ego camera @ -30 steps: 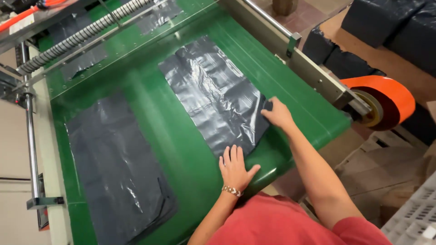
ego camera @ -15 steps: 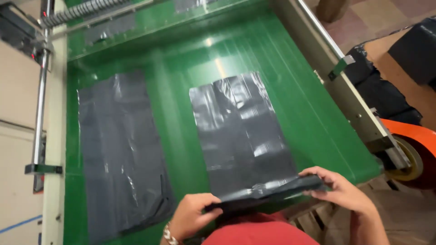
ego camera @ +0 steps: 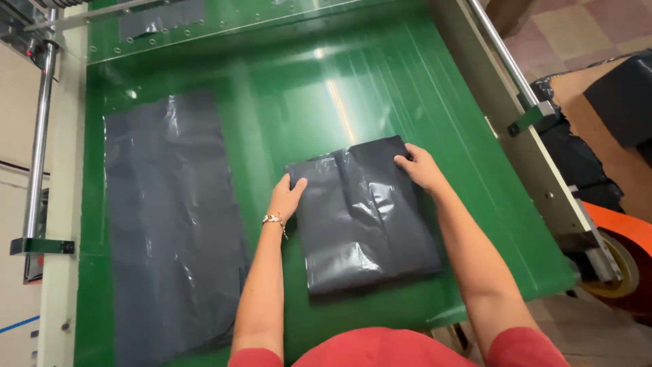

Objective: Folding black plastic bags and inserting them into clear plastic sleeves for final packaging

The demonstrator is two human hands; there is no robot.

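A stack of dark grey plastic bags [ego camera: 370, 221], folded in half, lies on the green conveyor belt [ego camera: 285, 115] in front of me. My left hand [ego camera: 286, 197] pinches its far left corner; a bracelet is on that wrist. My right hand [ego camera: 421, 168] presses down on its far right corner. A second stack of grey bags [ego camera: 170, 217] lies flat and unfolded to the left, untouched.
A metal side rail [ego camera: 536, 156] runs along the belt's right edge, a chrome rod [ego camera: 37, 149] along the left. More dark bags [ego camera: 618, 102] sit in a cardboard box at the right. An orange roll [ego camera: 628, 255] is at lower right.
Both hands lifted the near end of the right-hand bags and folded it over to the far end. The stack is now half its earlier length.
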